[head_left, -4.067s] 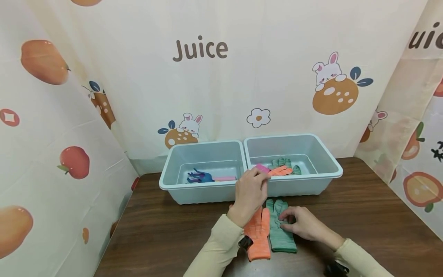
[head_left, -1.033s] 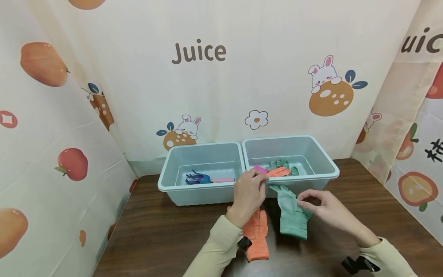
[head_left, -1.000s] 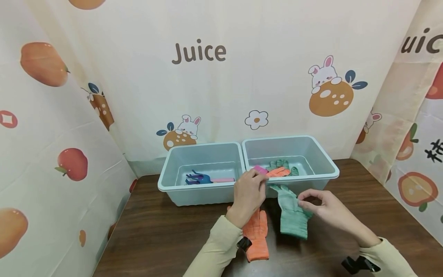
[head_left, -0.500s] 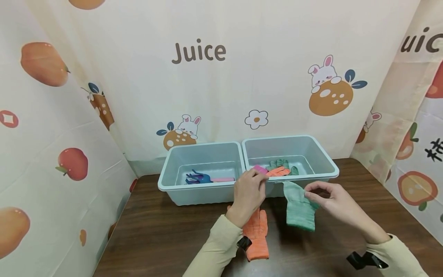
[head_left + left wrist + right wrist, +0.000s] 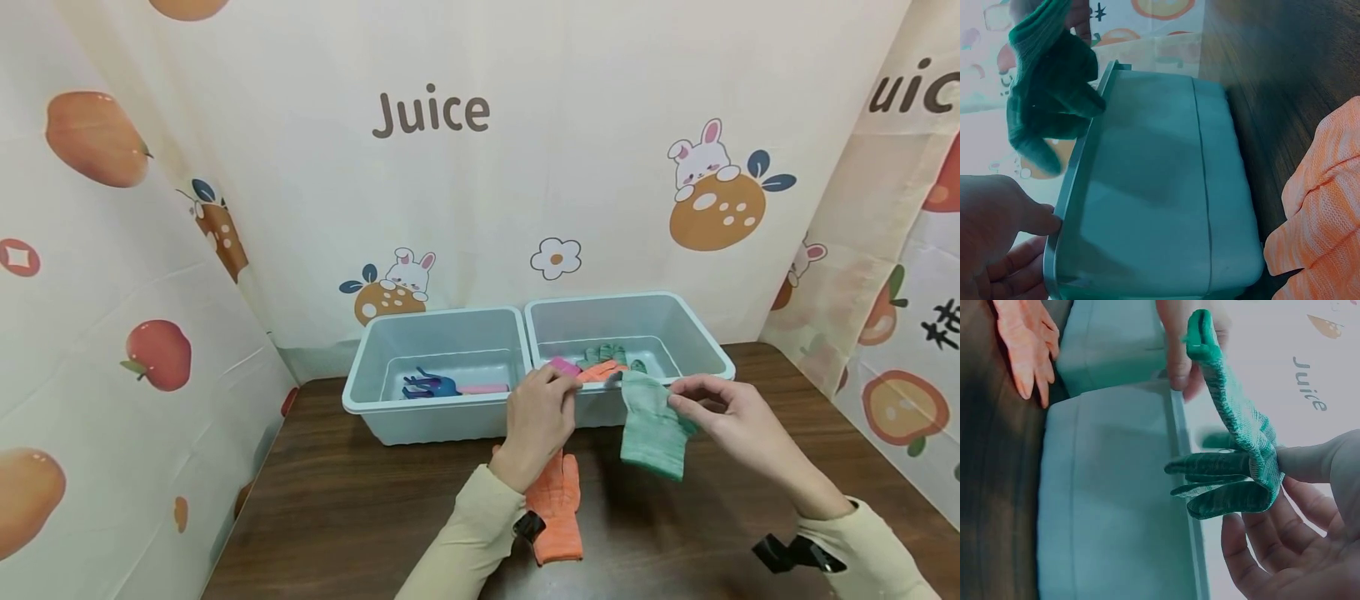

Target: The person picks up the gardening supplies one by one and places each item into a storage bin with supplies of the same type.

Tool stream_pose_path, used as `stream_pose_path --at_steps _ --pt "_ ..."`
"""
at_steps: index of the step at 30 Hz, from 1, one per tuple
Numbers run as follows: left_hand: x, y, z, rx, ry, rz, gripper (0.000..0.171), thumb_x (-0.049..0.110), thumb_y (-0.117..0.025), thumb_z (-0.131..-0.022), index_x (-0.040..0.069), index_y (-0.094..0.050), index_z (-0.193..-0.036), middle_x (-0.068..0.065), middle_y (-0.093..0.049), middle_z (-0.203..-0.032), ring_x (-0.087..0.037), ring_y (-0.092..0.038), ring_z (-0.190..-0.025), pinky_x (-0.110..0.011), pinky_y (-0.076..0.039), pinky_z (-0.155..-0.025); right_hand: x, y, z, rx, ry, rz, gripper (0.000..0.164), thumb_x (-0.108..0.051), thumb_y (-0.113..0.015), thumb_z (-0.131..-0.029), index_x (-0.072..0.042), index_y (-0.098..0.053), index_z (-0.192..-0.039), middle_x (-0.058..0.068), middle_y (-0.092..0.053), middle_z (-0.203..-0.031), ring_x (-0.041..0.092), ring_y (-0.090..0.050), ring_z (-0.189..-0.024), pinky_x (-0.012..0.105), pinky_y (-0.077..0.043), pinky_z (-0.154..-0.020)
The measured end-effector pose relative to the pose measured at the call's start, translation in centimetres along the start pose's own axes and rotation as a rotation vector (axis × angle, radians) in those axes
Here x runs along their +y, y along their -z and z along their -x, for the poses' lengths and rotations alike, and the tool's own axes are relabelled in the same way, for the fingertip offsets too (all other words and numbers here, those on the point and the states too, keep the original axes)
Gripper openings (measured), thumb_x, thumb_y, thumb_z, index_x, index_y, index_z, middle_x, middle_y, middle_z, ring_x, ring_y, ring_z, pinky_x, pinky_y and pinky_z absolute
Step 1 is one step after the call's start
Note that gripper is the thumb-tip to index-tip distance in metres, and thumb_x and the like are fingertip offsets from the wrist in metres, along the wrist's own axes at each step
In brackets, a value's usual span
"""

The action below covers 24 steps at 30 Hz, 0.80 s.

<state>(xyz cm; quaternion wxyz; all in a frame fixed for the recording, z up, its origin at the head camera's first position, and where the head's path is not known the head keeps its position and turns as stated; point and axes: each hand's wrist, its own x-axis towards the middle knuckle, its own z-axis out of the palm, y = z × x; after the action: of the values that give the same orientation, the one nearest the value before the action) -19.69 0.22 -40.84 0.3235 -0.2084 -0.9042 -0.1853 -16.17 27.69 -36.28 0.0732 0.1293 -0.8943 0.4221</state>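
Observation:
My right hand (image 5: 738, 417) pinches a green knit glove (image 5: 651, 429) by its side, in the air at the front of the right bin (image 5: 712, 382). The glove's cuff hangs down on the near side, and its fingers droop over the bin's rim, as the left wrist view shows. My left hand (image 5: 542, 421) grips the rim of that same bin near its left corner, thumb outside and fingers inside. Flat on the table below lies an orange glove (image 5: 557, 512), partly hidden by my left wrist. Inside the right bin are another green glove (image 5: 613, 353), something orange (image 5: 602, 372) and a pink piece (image 5: 566, 366).
A matching left bin (image 5: 431, 407) stands against the right one. It holds a blue pronged tool (image 5: 433, 385) with a pink handle. Both bins sit at the back of a dark wooden table (image 5: 337, 517), before a printed curtain (image 5: 480, 192).
My right hand has lifted the green glove off the table, from beside the orange glove, and carried it up and right to the bin's rim. My left hand has stayed on the rim.

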Motion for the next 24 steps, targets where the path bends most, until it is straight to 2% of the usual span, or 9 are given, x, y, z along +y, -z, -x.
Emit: stream_pose_path --at_steps 6,17,24 --pt "0.1 0.1 0.0 -0.001 0.000 -0.013 0.017 0.014 -0.073 -0.099 0.026 -0.085 -0.101 0.006 -0.074 -0.097 -0.015 -0.069 -0.081 -0.025 -0.059 -0.065 -0.8 0.5 -0.6 0.037 0.025 0.005 0.016 -0.023 -0.072 -0.104 -0.011 -0.076 -0.114 -0.010 -0.075 -0.096 0.001 -0.069 -0.083 0.022 -0.055 -0.067" --pt "0.0 -0.1 -0.1 0.013 -0.013 -0.018 0.016 0.015 -0.074 -0.098 0.026 -0.085 -0.100 0.006 -0.074 -0.096 -0.014 -0.069 -0.080 -0.024 -0.058 -0.064 -1.3 1.1 -1.3 0.091 0.041 -0.047 0.017 -0.021 -0.072 -0.103 -0.008 -0.075 -0.113 -0.018 -0.073 -0.096 -0.003 -0.066 -0.086 0.014 -0.054 -0.071" --pt "0.1 -0.1 0.0 0.018 -0.012 -0.009 0.017 0.013 -0.073 -0.098 0.025 -0.085 -0.100 0.006 -0.075 -0.097 -0.014 -0.069 -0.080 -0.024 -0.058 -0.064 -1.5 1.5 -1.7 0.119 0.037 -0.050 0.018 -0.023 -0.071 -0.104 -0.008 -0.073 -0.114 -0.020 -0.071 -0.095 -0.001 -0.063 -0.086 0.016 -0.052 -0.071"
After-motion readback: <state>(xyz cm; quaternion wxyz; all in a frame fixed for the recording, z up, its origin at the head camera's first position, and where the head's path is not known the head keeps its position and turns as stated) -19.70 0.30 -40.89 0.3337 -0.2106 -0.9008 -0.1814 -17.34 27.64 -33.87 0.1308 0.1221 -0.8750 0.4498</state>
